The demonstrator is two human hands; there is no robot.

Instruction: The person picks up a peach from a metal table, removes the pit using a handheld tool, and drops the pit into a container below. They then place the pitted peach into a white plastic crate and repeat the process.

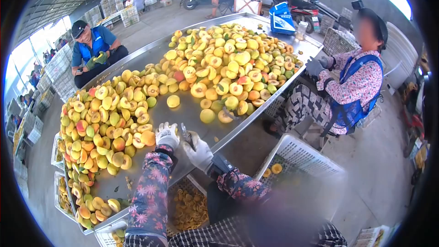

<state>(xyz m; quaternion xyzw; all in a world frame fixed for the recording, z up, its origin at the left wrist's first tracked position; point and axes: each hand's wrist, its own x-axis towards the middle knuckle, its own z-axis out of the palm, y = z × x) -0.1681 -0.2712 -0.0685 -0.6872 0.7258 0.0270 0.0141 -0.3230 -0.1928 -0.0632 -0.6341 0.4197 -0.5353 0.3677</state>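
Observation:
White work gloves cover both my hands above the metal table (pixel 201 139). My left hand (pixel 168 136) is at the table's near side, its fingers curled; what they hold, if anything, is hidden. Close beside it, my right hand (pixel 198 152) grips a small metal hand tool (pixel 184 131) whose tip points up and away from me. Halved yellow peaches lie in a large heap (pixel 107 123) to the left of my hands, and a second heap (pixel 238 64) is farther off. A single peach half (pixel 173 101) rests on the metal just beyond my left hand.
Below the near edge stands a crate of brown pits and scraps (pixel 188 208). A white crate (pixel 302 155) with a few peach halves is to my right. Gloved co-workers sit at the right (pixel 352 77) and far left (pixel 93 48). A blue bag (pixel 282 18) stands at the far end.

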